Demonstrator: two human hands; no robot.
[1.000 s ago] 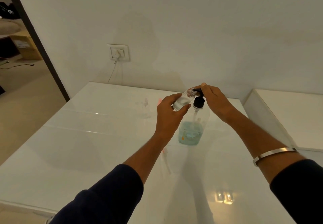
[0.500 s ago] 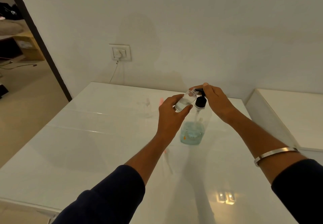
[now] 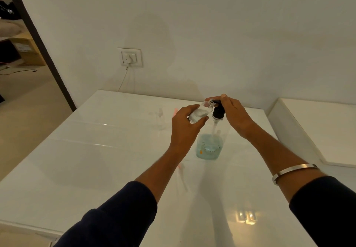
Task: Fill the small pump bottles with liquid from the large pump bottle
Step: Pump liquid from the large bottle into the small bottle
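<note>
1. One view only: a head-worn wide-angle camera, so nothing is shared with a second view.
2. It looks forward and down over a white table (image 3: pixel 96 169) toward the wall (image 3: pixel 231 35).
3. Both forearms enter from the bottom edge; left hand (image 3: pixel 185 127) and right hand (image 3: pixel 235 114) sit near frame centre, at arm's reach.
4. Wide lens bends the doorway edge (image 3: pixel 38 40) at far left.
</note>
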